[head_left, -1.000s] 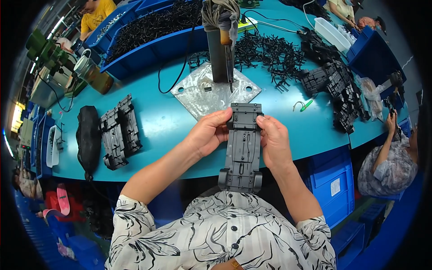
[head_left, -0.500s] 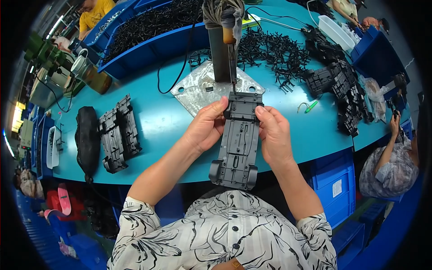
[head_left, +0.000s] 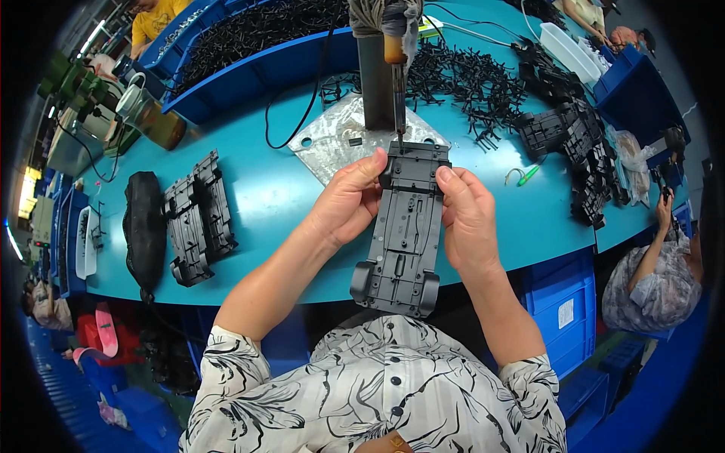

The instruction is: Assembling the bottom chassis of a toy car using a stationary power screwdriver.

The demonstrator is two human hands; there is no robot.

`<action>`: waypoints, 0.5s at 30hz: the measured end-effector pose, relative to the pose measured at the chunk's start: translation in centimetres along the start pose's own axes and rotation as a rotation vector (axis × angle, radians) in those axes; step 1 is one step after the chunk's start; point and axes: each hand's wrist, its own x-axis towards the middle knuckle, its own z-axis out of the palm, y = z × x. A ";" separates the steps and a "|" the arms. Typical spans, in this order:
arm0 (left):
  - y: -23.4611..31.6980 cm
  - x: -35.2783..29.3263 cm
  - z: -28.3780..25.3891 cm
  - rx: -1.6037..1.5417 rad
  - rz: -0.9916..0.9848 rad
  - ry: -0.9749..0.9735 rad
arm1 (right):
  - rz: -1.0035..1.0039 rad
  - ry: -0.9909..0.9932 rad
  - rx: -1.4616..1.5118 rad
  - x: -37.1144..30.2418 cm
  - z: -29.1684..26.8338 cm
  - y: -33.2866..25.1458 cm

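I hold a long dark grey plastic toy-car chassis (head_left: 404, 230) with both hands over the near edge of a turquoise table (head_left: 264, 189). My left hand (head_left: 347, 200) grips its left side and my right hand (head_left: 467, 211) grips its right side. The chassis' far end sits under the tip of a hanging screwdriver (head_left: 394, 72), which points down at it. Behind it a metal base plate (head_left: 332, 140) carries a dark upright post (head_left: 374, 83).
A stack of similar grey chassis parts (head_left: 198, 215) and a black pouch (head_left: 143, 226) lie to the left. Black plastic sprues (head_left: 468, 75) and more dark parts (head_left: 581, 147) fill the right. Blue bins (head_left: 249, 45) stand at the back. Another person (head_left: 657, 279) sits at the right.
Both hands have lifted the chassis forward, away from my body, bringing its far end up under the screwdriver tip.
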 end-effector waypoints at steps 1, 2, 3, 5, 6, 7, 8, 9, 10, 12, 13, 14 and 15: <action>0.0 0.0 0.0 -0.002 -0.002 0.003 | 0.004 0.002 0.000 0.0 0.0 -0.1; 0.0 0.0 0.1 0.000 -0.004 0.018 | -0.001 -0.003 -0.014 0.0 -0.1 -0.2; 0.0 0.1 0.0 0.002 -0.007 0.034 | -0.006 -0.008 -0.028 0.1 -0.1 -0.2; 0.0 -0.1 0.0 0.001 -0.008 0.032 | -0.010 -0.004 -0.019 0.0 0.0 0.0; 0.1 -0.1 0.0 0.002 -0.009 0.030 | -0.016 -0.002 -0.010 0.0 0.0 0.1; 0.1 -0.1 0.0 0.000 -0.011 0.031 | -0.013 -0.001 -0.011 0.0 0.1 -0.1; 0.1 -0.2 0.1 -0.007 -0.010 0.027 | -0.011 -0.009 -0.019 -0.1 0.1 -0.3; 0.2 -0.2 0.1 -0.014 -0.010 0.023 | -0.008 -0.018 -0.027 -0.1 0.1 -0.4; 0.2 -0.2 0.1 -0.015 -0.011 0.023 | -0.007 -0.017 -0.027 0.0 -0.1 -0.3; 0.2 -0.2 0.2 -0.031 -0.015 0.026 | -0.027 -0.064 -0.061 0.3 -0.8 0.0; 0.2 -0.1 0.1 -0.033 -0.014 0.028 | -0.024 -0.066 -0.062 0.3 -0.8 0.0; 0.1 -0.1 0.0 -0.031 -0.012 0.035 | -0.024 -0.055 -0.069 0.3 -0.7 -0.1; 0.1 0.0 0.0 -0.030 -0.010 0.040 | -0.023 -0.043 -0.077 0.3 -0.6 -0.1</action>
